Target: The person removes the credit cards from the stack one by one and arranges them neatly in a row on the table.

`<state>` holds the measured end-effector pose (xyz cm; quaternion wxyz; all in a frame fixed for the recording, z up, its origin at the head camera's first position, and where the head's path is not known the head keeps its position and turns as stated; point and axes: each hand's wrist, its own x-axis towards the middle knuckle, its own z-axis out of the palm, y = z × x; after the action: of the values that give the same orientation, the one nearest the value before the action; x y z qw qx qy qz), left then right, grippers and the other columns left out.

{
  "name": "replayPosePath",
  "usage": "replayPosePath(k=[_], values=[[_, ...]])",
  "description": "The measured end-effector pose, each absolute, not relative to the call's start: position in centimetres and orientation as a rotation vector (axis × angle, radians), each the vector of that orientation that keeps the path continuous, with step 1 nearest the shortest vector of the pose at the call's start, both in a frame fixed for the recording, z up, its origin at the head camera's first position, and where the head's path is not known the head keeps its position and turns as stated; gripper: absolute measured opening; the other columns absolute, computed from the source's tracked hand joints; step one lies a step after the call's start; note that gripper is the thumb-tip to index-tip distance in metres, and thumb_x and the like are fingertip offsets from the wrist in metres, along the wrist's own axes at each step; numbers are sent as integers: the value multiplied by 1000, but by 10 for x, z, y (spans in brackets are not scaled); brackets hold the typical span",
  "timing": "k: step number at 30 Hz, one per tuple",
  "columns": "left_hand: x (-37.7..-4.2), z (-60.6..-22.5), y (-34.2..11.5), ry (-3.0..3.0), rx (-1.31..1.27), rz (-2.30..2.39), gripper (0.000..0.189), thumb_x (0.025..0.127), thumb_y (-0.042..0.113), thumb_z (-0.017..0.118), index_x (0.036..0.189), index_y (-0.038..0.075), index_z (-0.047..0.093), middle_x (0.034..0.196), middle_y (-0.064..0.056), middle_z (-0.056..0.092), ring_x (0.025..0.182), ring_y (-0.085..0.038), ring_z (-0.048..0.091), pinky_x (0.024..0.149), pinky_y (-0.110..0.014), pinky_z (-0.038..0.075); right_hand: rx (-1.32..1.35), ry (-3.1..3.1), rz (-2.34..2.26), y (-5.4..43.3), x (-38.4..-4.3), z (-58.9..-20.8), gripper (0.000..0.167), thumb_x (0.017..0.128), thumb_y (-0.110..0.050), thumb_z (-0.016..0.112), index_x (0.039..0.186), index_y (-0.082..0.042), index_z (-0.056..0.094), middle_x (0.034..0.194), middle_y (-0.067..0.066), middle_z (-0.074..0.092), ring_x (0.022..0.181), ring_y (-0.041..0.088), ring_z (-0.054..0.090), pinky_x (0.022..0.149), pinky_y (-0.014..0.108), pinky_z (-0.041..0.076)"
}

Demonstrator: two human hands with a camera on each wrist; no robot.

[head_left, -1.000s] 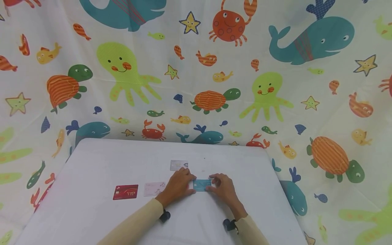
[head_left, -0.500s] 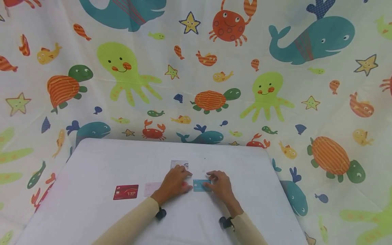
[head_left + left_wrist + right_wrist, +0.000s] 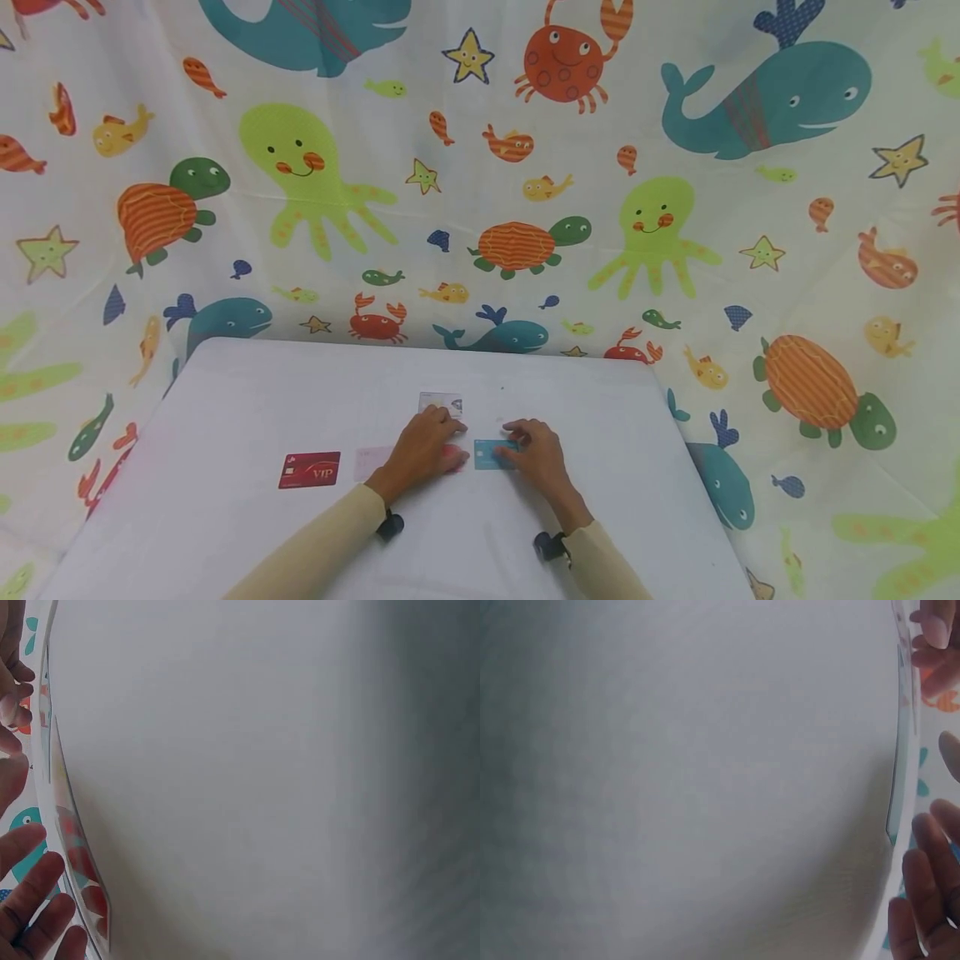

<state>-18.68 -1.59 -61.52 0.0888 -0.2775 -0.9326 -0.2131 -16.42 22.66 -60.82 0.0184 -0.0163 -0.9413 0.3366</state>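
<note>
- Sea-creature fabric (image 3: pixel 495 187) is hung behind a white table (image 3: pixel 225 400), on which several flat cards are laid out.
- And now the blue card (image 3: pixel 485 455) is let go on its left side: its left edge, touched by the left hand (image 3: pixel 422 443) a second ago, is uncovered, and that hand has been drawn off toward the left.
- Nothing appears to be grasped by the left hand; its fingers are held loosely extended, thumb apart. Beneath it, a reddish-pink card (image 3: pixel 454 451) is mostly hidden, and whether it is touched cannot be told.
- On the other side, the right hand (image 3: pixel 540 454) is kept over the blue card's right end, fingers gently bent and parted, no grip seen. Contact by the thumb cannot be confirmed.
- So the blue card is left lying flat, rightmost in the front row; its position, by the look of it, is settled.
- Further left in that row, the red VIP card (image 3: pixel 309 470) is seen in full, while the pale pink card (image 3: pixel 369 461) is partly covered by the left hand.
- Behind the row, the whitish card (image 3: pixel 441 399) is overlapped in view by the left fingertips.
</note>
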Motion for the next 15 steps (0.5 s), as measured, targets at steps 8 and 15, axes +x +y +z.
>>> replayPosePath(k=[8, 15], values=[[-186, -618, -17, -2750, -822, -655, 42, 87, 45, 87, 120, 19, 80, 107, 0, 73, 99, -16, 61, 89, -33, 60, -47, -2918, 1054, 227, -162, -609, 35, 86, -30, 90, 118, -24, 77, 98, -6, 72, 94, 13, 61, 88, 36, 54], [-185, -619, -17, -2733, -816, -681, 37, 89, 42, 86, 118, 19, 80, 106, 1, 74, 99, -17, 63, 92, -33, 60, -17, -2909, 1044, 228, -161, -610, 32, 88, -26, 89, 117, -22, 77, 96, -6, 72, 91, 11, 60, 87, 33, 55]])
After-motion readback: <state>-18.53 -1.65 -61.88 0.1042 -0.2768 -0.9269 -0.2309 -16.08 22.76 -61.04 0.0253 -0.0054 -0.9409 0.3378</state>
